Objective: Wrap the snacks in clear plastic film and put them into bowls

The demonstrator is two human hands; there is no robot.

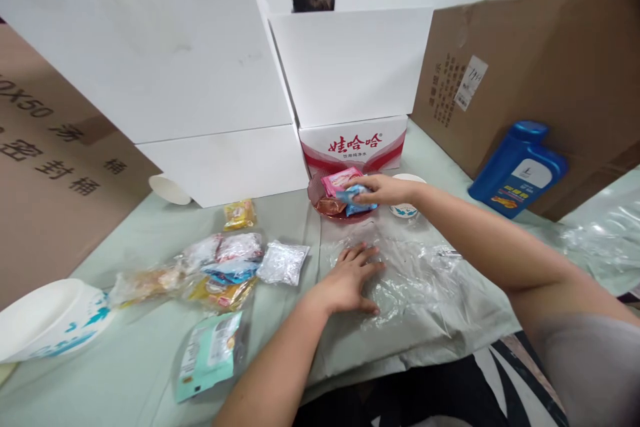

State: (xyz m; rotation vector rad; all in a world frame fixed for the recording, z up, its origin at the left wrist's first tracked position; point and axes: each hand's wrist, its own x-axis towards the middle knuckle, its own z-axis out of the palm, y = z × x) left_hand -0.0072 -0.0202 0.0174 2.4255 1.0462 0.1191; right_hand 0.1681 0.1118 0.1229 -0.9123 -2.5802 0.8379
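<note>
My right hand (pixel 384 189) reaches forward over a small reddish bowl (pixel 320 196) and grips a blue snack packet (pixel 353 196). A pink packet (pixel 339 180) lies in the same bowl just behind it. My left hand (pixel 350 279) rests flat, fingers spread, on a crumpled clear plastic bag (pixel 415 280) spread on the pale green table cover. To the left of that hand lie several wrapped snacks (pixel 220 267), a small clear packet (pixel 283 262) and a yellow packet (pixel 239 214).
A teal pouch (pixel 209 353) lies near the front edge. White paper bowl (pixel 45 317) at the left, paper cup (pixel 169 189) on its side, small white cup (pixel 405 211) behind my right hand. Blue jug (pixel 517 169) at the right. White and brown cardboard boxes wall the table; another person's head shows behind.
</note>
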